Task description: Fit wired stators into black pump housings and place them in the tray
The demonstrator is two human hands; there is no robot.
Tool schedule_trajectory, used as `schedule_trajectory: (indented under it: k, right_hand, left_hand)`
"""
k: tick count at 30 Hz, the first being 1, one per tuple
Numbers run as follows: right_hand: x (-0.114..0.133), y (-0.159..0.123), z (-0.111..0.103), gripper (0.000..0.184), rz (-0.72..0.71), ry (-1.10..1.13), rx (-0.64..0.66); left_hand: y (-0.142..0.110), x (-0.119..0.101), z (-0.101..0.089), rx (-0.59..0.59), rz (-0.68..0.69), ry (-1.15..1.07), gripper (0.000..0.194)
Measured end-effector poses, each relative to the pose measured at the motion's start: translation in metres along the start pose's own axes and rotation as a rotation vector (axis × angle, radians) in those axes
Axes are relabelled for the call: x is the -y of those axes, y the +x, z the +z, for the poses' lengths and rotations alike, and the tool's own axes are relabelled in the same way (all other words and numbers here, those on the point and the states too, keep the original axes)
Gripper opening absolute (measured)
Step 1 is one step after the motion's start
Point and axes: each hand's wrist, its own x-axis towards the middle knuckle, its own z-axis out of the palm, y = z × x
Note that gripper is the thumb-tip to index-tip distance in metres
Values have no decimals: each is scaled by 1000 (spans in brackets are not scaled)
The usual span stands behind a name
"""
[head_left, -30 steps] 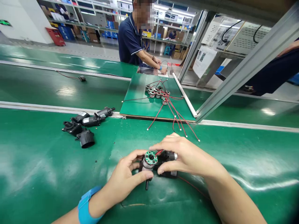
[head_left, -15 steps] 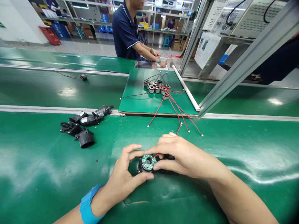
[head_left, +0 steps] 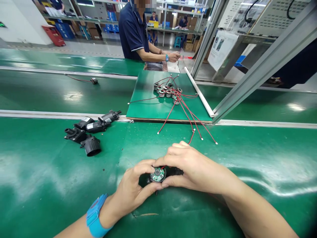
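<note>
A small black motor [head_left: 170, 173] is held low in the middle of the frame, just above the green belt [head_left: 49, 185], with a round green circuit board [head_left: 158, 174] being seated on its end. The left hand [head_left: 135, 190] is curled closed around the board end, thumb and forefinger pinching its rim; the right hand [head_left: 190, 165] is wrapped over the body of the motor, fingers bent, its forefinger tip touching the board's upper edge. The step in hand appears to be the fitting of the board onto the motor — whether it is fully pressed home cannot be told. The next move would likely call for even pressure around the rim, with the red wire [head_left: 164, 167] kept clear of the joint. Left of centre, a heap of black parts [head_left: 88, 134] lies on the belt. Further up, a green mat [head_left: 146, 105] carries wired coils [head_left: 167, 92]; beyond it a co-worker's hand [head_left: 174, 57] is busy.
</note>
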Motion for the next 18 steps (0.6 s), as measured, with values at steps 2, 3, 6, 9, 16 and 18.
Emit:
schedule_trajectory:
  k: [2, 3, 6, 9, 16, 18]
  right_hand:
    - [3, -1, 1, 36, -7, -42, -22]
    - [5, -1, 1, 35, -14, -66, -33]
    - [8, 3, 8, 33, -14, -189, -33]
    - [6, 11, 18, 29, 38, -346, 10]
    - [-21, 11, -1, 25, 142, -579, -115]
    - [-34, 7, -13, 25, 232, -662, -147]
  left_hand:
    - [2, -2, -5, 43, 75, 41, 42]
    - [4, -2, -7, 63, 97, 73, 42]
    - [7, -2, -13, 101, 114, 219, 35]
    - [11, 3, -14, 177, 48, 338, 19]
    - [46, 19, -21, 172, -191, 310, 24]
    - [71, 28, -21, 212, -257, 274, 34]
